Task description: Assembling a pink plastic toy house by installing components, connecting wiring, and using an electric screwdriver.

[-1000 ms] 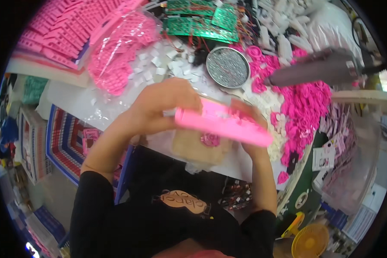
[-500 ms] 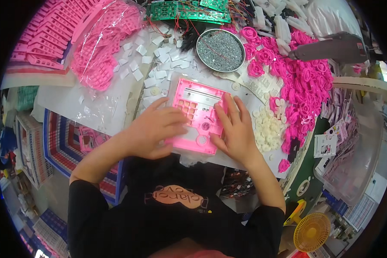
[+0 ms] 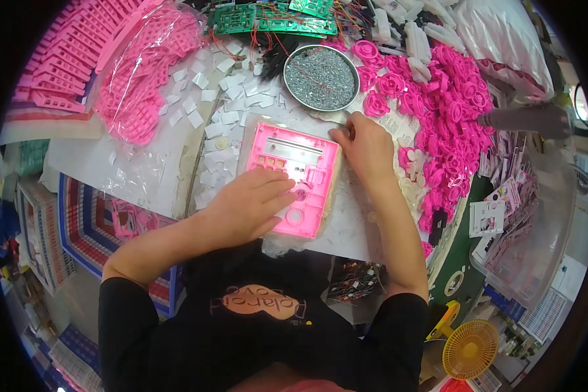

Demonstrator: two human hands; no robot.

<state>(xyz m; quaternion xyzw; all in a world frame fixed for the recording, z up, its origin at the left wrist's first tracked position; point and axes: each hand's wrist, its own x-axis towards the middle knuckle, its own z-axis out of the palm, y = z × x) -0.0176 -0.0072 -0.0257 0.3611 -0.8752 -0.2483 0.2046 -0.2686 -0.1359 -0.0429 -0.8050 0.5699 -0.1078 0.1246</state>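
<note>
A pink plastic casing lies on the table in front of me, with square openings, round holes and a silvery strip. My left hand rests flat over its lower left part, fingers stretched and holding nothing; it hides some of the openings. Just beyond the casing's upper right corner is my right hand, its thumb and fingertips drawn together. Whatever they may pinch is too small to make out. Close to those fingertips stands a round metal dish of small silvery screws.
Loose white pieces are scattered left of the dish. Bright pink ring-shaped parts heap up on the right, beside cream-coloured parts. A dark tool juts in there. Green circuit boards and bagged pink parts lie farther back.
My right hand has left the casing's right edge and moved up toward the dish, its fingers now drawn together. My left hand has shifted onto the casing. The whole view has moved slightly.
</note>
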